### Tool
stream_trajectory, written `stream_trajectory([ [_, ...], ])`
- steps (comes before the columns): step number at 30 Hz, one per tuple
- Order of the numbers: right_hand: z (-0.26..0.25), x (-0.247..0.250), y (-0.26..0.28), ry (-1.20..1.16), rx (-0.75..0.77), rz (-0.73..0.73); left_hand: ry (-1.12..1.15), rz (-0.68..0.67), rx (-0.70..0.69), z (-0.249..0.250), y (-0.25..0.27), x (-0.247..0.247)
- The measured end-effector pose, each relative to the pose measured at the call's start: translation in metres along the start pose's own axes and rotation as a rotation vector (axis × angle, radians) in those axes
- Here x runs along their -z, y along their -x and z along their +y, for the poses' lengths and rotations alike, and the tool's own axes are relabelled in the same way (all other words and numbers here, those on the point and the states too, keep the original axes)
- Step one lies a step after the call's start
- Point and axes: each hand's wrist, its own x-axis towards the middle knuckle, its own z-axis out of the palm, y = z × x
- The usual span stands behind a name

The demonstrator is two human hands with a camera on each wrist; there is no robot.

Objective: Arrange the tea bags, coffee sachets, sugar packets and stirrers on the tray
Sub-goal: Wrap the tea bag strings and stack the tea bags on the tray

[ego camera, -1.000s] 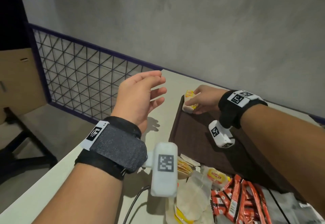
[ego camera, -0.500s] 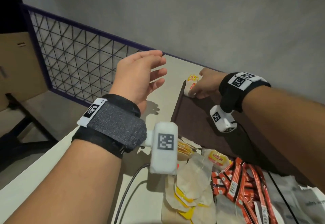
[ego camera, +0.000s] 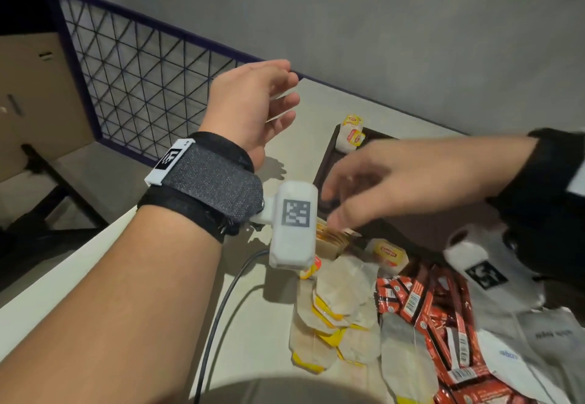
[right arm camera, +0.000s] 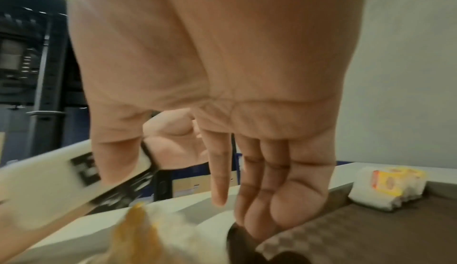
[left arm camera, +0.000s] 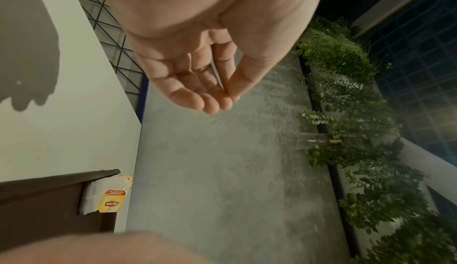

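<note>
Tea bags (ego camera: 349,132) first: a small stack standing in the far corner of the tray (ego camera: 329,163), well beyond the right hand (ego camera: 402,178), with the loose pile (ego camera: 338,318) just below and nearer than its fingertips. Right hand empty over the near end of the tray, fingers spread and relaxed, thumb down toward the paper packets at the tray's near edge. Left hand (ego camera: 250,112) raised to the left of it, fingers straight and loosely apart, holding nothing. Red sachets (ego camera: 430,311) heaped to the right of the pile, under the right wrist.

From the left wrist: left hand (left arm camera: 197,76) open, fingertips nearly meeting, nothing between them; placed stack (left arm camera: 103,197) far below, leaning on the tray's end wall (left arm camera: 56,178).

From the right wrist: right hand (right arm camera: 247,170) with fingers hanging straight, tips just above the tray's near rim (right arm camera: 237,235); blurred pile (right arm camera: 148,229) directly beneath the index finger; stack (right arm camera: 388,188) well off to the right.

Probably reaching for the next batch. Best done by pinching a few bags by their flat bodies, not by the tags or strings, squaring them up, then setting them just beside the standing stack without knocking it over.
</note>
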Motion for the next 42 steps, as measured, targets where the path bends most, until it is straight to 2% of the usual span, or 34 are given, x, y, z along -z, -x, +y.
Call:
stream_trajectory([
  [3, -0.006, -0.021, 0.002, 0.118, 0.053, -0.010, 0.000, 0.005, 0.000, 0.000, 0.001, 0.000],
  [6, -0.005, -0.036, -0.002, 0.216, 0.076, 0.103, 0.002, 0.005, 0.000, 0.000, 0.003, -0.002],
  [12, 0.000, -0.046, -0.005, 0.155, 0.101, 0.227, 0.003, 0.000, -0.005, 0.000, 0.003, -0.003],
  [15, 0.001, -0.041, 0.002, 0.069, 0.113, 0.291, 0.012, -0.008, -0.002, 0.002, 0.004, -0.004],
  [22, 0.011, -0.022, 0.033, -0.365, 0.129, 0.388, 0.011, -0.084, 0.019, 0.004, 0.010, -0.013],
  [25, 0.022, -0.020, 0.050, -0.425, 0.130, 0.401, -0.018, -0.139, 0.020, 0.004, 0.016, -0.019],
  [29, 0.032, -0.016, 0.071, -0.513, 0.141, 0.383, -0.101, -0.276, 0.012, 0.009, 0.028, -0.030],
  [33, 0.043, -0.007, 0.092, -0.652, 0.208, 0.430, -0.145, -0.466, -0.003, 0.012, 0.051, -0.049],
  [36, 0.053, 0.002, 0.109, -0.748, 0.267, 0.512, -0.151, -0.646, 0.063, 0.010, 0.076, -0.078],
  [39, 0.066, 0.007, 0.130, -0.775, 0.321, 0.570, -0.200, -0.903, 0.088, 0.000, 0.103, -0.110],
  [42, 0.075, 0.007, 0.142, -0.734, 0.289, 0.577, -0.134, -0.985, 0.237, -0.018, 0.113, -0.123],
])
